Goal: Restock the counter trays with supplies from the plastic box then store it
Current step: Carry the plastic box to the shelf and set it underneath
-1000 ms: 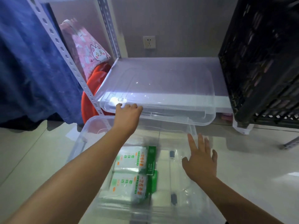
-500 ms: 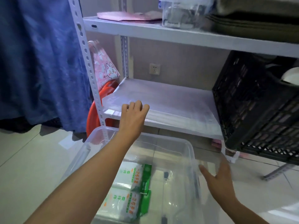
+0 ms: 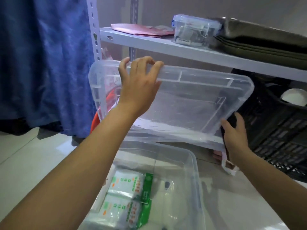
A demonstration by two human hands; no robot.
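The clear plastic lid (image 3: 191, 100) is held tilted up off the lower shelf (image 3: 207, 143), its long axis running left to right between the two hands, underside ribs facing the camera. The left hand (image 3: 139, 83) has it by the upper left edge, fingers curled over the rim and thumb on the near face. The right hand (image 3: 234, 133) holds the lower right corner, fingers wrapped around that edge; how tightly they close cannot be made out, since the lid hides part of the grip.

The open plastic box (image 3: 194, 163) sits on the floor directly below and toward the body from both hands, its long axis running away from the person, so the lid lies roughly crosswise to it. In its left part lie two white-and-green packets (image 3: 126, 196). The left hand is above the box's far left corner; the right hand is beyond its far right corner, just beside the black crate (image 3: 274, 130).

Judging by this, the lid must come down and toward the body, levelled and possibly turned, to seat on the rim. With packets inside, restocking looks unfinished, or these are leftovers.
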